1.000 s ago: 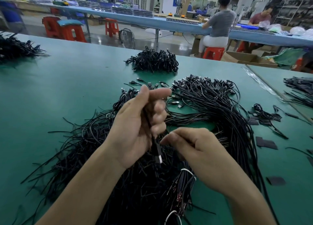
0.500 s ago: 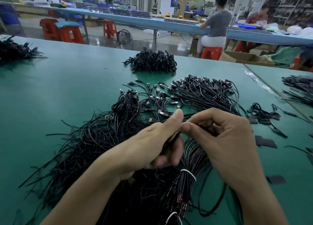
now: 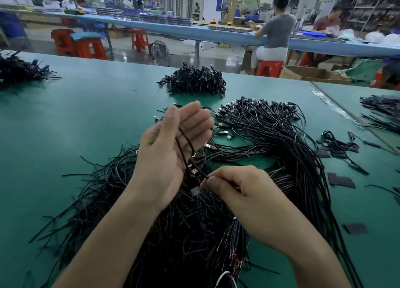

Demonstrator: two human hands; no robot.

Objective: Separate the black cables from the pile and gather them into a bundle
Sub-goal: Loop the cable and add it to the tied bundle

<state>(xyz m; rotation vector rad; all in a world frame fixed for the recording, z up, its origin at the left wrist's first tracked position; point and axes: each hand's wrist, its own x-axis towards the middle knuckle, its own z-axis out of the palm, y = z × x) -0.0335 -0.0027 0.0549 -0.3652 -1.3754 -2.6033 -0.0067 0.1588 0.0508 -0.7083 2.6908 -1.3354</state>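
While the left hand (image 3: 171, 157) hangs raised over the middle of the green worktop (image 3: 86, 118), palm up and fingers almost straight, I can see a few black cables (image 3: 183, 151) lying loosely across the palm between thumb and fingers. Their metal-tipped plugs (image 3: 194, 171) dangle by the heel of the hand, and no finger is curled round them. The right hand (image 3: 249, 196) sits just beside it, nearer the front edge, with its fingers curled in. Its thumb and forefinger pinch one thin cable (image 3: 203, 175) that leads up to those plugs. Under both wrists lies the loose pile (image 3: 168, 233), a black tangle running from the middle of the worktop to its near edge, with stray ends fanning out to the left. To the right of the hands a straighter sheaf (image 3: 287, 149) curves from a cluster of plugs on the far side down towards the near edge. A compact heap (image 3: 194, 79) sits close to the far edge, well apart from the hands, and another heap (image 3: 19, 71) lies at the far left corner. Flat black patches (image 3: 341, 180) are scattered towards the right edge. Beyond the worktop, a seated person (image 3: 277, 27) works at a long blue bench.
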